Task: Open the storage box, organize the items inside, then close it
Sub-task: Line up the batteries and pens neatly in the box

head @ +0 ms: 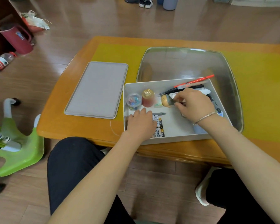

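- Wooden flooring surrounds a low orange table topped with a yellow mat; a green plastic stool stands off to the left.
- On the mat, at the far side, sits a big shallow metal tray, and the white storage box lies partly on its near edge.
- Left of the box, flat on the table and well apart from it, is the grey lid, so opening is done and the sorting step is in hand.
- Inside the box, pens are bundled along the far wall, with a gold-capped red jar and a clear tub of clips in the far left corner.
- Batteries lie side by side near the front wall.
- The left hand rests flat on the batteries, fingers relaxed.
- The right hand curls its fingers round a small item beside a doll-like figure; just what it pinches I cannot tell.
- Next, probably, that item needs setting beside its like, then the lid fetched back.
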